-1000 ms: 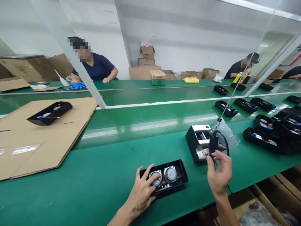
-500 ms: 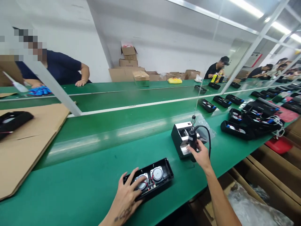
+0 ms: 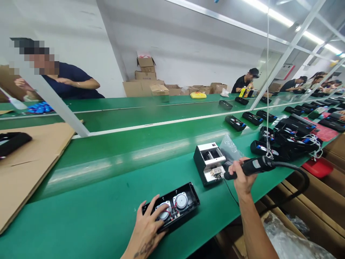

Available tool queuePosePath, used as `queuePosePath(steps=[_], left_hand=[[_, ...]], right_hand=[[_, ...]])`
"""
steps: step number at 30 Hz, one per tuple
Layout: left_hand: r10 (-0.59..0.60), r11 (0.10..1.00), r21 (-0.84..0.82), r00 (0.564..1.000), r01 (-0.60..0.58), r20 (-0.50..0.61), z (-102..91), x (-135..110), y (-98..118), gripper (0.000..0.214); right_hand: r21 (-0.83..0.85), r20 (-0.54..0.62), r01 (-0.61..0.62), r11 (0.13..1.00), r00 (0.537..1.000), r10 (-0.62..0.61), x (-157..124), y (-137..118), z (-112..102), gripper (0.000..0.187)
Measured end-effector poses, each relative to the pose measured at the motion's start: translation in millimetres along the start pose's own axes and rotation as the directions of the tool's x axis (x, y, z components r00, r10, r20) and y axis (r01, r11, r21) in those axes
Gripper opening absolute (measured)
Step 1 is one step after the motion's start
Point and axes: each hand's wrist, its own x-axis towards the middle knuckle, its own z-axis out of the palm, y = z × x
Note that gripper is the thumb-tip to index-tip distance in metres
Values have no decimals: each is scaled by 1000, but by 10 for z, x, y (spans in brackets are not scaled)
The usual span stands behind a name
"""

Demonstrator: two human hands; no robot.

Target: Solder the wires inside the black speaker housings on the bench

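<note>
My left hand (image 3: 149,223) grips the near-left end of a black speaker housing (image 3: 192,198), its thumb at the near side and its fingers reaching over the inside. Two round silver speakers with red wires sit in the open housing; my fingers partly cover the left one. My right hand (image 3: 244,178) is closed around a black electric screwdriver (image 3: 256,164), held almost level and hanging from a cord. Its tip points left, at the front of a black and silver screw feeder (image 3: 206,162); whether a screw is on the tip is too small to tell.
Several black housings (image 3: 293,133) are piled at right. A clear plastic bag (image 3: 230,149) lies behind the feeder. Cardboard (image 3: 35,158) covers the left side, with another housing on it. A white frame post (image 3: 58,97) rises there. Co-workers sit across the green bench (image 3: 88,201).
My right hand has tipped the screwdriver from upright to nearly level and moved it slightly right, its tip at the feeder's front. My left hand stays on the housing. The left co-worker has raised their hands.
</note>
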Motion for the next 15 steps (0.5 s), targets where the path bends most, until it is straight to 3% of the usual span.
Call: queuePosePath(steps=[4, 7, 12, 15], left_hand=[[39, 998, 48, 999, -39, 0, 93, 81, 13, 28], [52, 997, 59, 999, -53, 16, 124, 63, 0, 28], [-4, 1000, 30, 996, 1, 92, 113, 41, 35, 26], [-70, 997, 3, 980, 71, 185, 108, 70, 101, 21]], right_hand=[[-25, 78, -37, 999, 996, 39, 77, 14, 211, 48], [-54, 201, -115, 992, 972, 123, 42, 6, 230, 44], [-28, 475, -288, 957, 838, 266, -364, -194, 215, 41], [171, 566, -393, 904, 790, 236, -741, -363, 308, 32]])
